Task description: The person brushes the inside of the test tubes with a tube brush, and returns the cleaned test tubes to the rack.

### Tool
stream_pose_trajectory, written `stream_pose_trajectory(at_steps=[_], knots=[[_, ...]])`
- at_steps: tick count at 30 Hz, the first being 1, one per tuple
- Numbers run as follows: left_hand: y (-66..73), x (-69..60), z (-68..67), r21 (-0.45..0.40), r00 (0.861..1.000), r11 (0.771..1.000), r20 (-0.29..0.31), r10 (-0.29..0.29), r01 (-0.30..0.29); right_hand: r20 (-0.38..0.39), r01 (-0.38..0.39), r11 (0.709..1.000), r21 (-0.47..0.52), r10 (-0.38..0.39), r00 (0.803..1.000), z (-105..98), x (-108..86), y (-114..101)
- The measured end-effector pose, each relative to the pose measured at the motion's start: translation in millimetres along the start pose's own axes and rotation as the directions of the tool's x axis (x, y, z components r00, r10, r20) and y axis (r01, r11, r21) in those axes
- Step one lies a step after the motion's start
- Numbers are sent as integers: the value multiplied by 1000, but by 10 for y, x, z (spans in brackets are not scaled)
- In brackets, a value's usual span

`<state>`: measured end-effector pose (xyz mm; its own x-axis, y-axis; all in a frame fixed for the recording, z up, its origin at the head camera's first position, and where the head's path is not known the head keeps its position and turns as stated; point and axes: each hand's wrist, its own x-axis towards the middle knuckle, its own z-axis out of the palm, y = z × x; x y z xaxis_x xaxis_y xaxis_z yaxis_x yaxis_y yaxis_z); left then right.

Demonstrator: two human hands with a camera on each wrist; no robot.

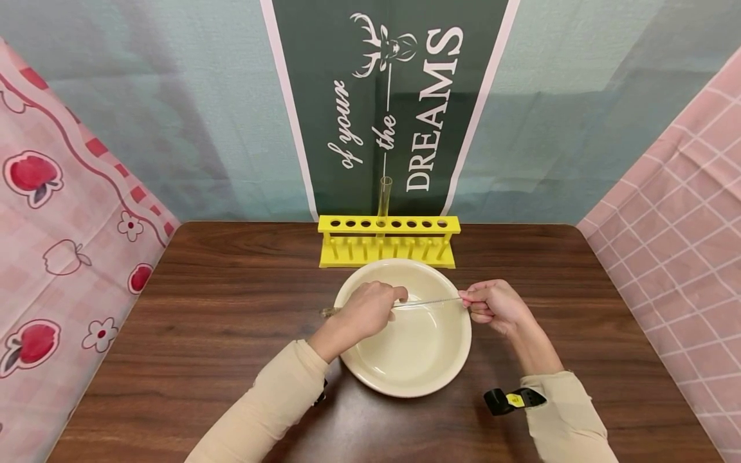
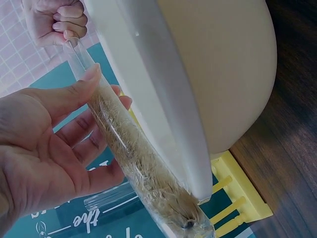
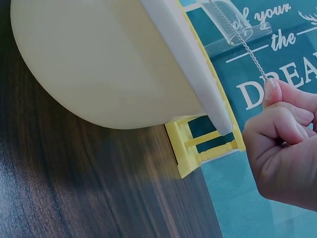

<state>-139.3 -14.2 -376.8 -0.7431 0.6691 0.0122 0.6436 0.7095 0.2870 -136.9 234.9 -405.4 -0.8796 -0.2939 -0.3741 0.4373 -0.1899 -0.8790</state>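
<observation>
My left hand [image 1: 367, 308] grips a clear glass test tube [image 2: 113, 129], held tilted above a cream basin [image 1: 417, 366]. Inside the tube sits a test tube brush [image 2: 153, 171]; its brownish bristles fill the closed end in the left wrist view. The twisted wire handle [image 3: 253, 58] of the brush comes out of the tube's open mouth. My right hand [image 1: 492, 305] pinches this wire near its end between thumb and forefinger, just past the basin's right rim. In the head view the left hand covers much of the tube.
A yellow test tube rack [image 1: 390, 228] stands directly behind the basin, with one upright glass tube [image 1: 384, 196] in it. Dark wood tabletop [image 1: 243, 289] surrounds them. A printed cloth [image 1: 231, 128] hangs behind the table's back edge, and patterned pink cloths flank both sides.
</observation>
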Motion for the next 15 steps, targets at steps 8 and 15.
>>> stream_pose_trajectory(at_steps=[8,15], knots=[[-16,-10,1,-25,1000,1000,-3,1,-1,8,8,1000,11,-8,1000,-7,1,8],[-20,-23,-8,-57,1000,998,17,-22,23,4,21,999,-35,-21,1000,-1,-5,-4]])
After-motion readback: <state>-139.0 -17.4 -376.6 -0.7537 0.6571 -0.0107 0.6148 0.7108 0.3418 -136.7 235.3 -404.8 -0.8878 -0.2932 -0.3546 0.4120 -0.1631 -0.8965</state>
